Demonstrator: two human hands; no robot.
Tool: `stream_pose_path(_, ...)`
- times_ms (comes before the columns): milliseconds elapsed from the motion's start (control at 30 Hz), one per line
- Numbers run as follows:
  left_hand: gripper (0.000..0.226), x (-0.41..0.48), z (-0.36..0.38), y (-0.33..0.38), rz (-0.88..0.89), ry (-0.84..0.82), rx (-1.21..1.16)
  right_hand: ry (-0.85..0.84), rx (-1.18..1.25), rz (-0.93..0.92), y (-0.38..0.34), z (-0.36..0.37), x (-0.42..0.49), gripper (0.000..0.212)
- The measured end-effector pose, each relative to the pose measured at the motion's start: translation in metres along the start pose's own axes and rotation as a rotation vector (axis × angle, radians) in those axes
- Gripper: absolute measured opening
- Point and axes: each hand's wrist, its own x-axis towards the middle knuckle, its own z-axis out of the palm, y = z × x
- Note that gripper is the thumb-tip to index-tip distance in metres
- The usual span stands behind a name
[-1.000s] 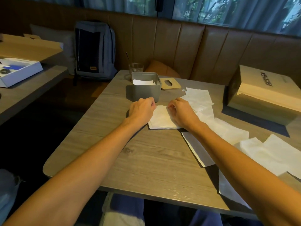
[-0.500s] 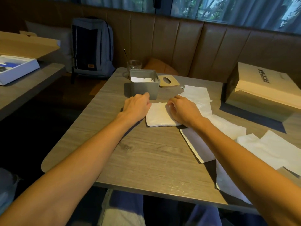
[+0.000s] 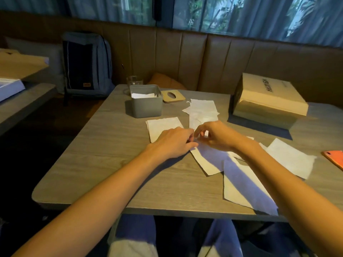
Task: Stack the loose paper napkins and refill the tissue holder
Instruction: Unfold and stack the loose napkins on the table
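Note:
The grey tissue holder stands open at the table's far side with some napkins inside. Its wooden lid with an oval hole lies just right of it. A flat napkin stack lies in front of the holder. My left hand and my right hand meet at the far corner of a loose napkin just right of the stack, and both pinch that corner. More loose napkins lie at the back, at the right and under my right forearm.
A drinking glass stands behind the holder. A tan cardboard box fills the far right of the table. An orange phone lies at the right edge. A backpack leans on the bench at back left.
Both hands have left the flat stack and moved right and nearer me, onto the corner of the loose napkin beside it. The stack stays where it was.

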Motion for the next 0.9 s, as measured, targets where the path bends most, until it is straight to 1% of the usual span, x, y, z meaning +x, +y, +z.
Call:
stream_pose_path(100, 0.022, -0.001, 0.006, 0.005, -0.056, -0.026, -0.022, 0.007, 0.014, 0.013, 0.000, 0.012, -0.012, 0.023)
stream_pose_path(200, 0.019, -0.002, 0.005, 0.005, -0.124, -0.059, -0.097, 0.074, 0.061, 0.018, -0.001, 0.021, -0.016, 0.019)
stream_pose_path(267, 0.018, -0.004, 0.002, 0.002, -0.152, -0.086, -0.150, 0.105, 0.099, 0.005, -0.003, 0.025, -0.016, 0.023)
stream_pose_path(367, 0.019, -0.011, -0.002, -0.003, -0.148, -0.115, -0.216, 0.075, 0.081, -0.036, -0.004, 0.025, -0.013, 0.027)
stream_pose_path(467, 0.012, -0.019, -0.013, -0.011, -0.148, -0.103, -0.282, 0.062, 0.070, -0.046, -0.005, 0.024, -0.008, 0.031)
stream_pose_path(533, 0.009, -0.025, -0.023, -0.018, -0.167, -0.056, -0.347, 0.059, 0.113, -0.033, -0.007, 0.025, -0.005, 0.032)
stream_pose_path(633, 0.008, -0.035, -0.036, -0.031, -0.233, 0.014, -0.505, 0.057, 0.256, -0.003, -0.011, 0.025, 0.003, 0.026)
stream_pose_path(733, 0.016, -0.043, -0.048, -0.045, -0.252, 0.046, -0.644, 0.059, 0.448, 0.031, -0.021, 0.026, 0.012, 0.015)
stream_pose_path(833, 0.019, -0.048, -0.062, -0.053, -0.213, 0.068, -0.712, 0.043, 0.644, 0.078, -0.034, 0.025, 0.022, 0.022)
stream_pose_path(900, 0.018, -0.049, -0.069, -0.056, -0.201, 0.078, -0.761, 0.001, 0.735, 0.121, -0.039, 0.023, 0.031, 0.027)
